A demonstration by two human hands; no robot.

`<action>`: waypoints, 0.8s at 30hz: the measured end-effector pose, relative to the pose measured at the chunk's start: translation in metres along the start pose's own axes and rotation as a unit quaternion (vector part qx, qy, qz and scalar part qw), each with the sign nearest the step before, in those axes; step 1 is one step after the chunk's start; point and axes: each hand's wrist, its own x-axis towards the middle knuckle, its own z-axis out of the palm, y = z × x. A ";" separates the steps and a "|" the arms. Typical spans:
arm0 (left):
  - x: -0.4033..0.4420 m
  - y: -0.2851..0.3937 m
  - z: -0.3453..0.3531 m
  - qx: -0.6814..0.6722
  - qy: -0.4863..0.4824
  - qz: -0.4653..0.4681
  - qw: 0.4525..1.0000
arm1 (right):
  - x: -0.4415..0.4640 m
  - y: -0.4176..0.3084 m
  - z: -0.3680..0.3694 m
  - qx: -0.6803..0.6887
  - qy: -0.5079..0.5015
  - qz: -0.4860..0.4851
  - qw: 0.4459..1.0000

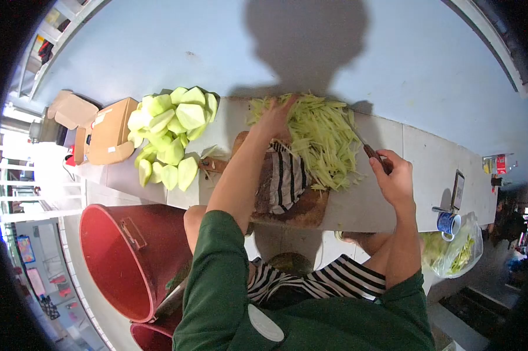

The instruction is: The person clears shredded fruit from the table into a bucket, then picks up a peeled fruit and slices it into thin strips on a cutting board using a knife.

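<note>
My left hand (280, 120) reaches to the back edge of a heap of pale green shreds (322, 137), its fingers spread against them. In my right hand (394, 178) is a knife (370, 153), held by its dark wooden handle at the heap's right side; the thin blade points into the shreds. The heap lies partly on a worn wooden cutting board (302, 213) and partly on the counter. A black-and-white striped cloth (287, 178) rests on the board below my left hand. A wooden handle (212, 165) shows left of my forearm.
Peeled pale green pieces (173, 126) are piled on the left, beside an open cardboard box (112, 131). A large red bin (141, 251) stands below the counter (416, 158). To the right are a phone (458, 190), a blue mug (446, 223) and a plastic bag (464, 254).
</note>
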 end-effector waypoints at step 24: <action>-0.044 0.028 -0.013 -0.123 0.228 0.026 0.966 | -0.005 0.003 0.009 0.019 -0.002 -0.013 1.000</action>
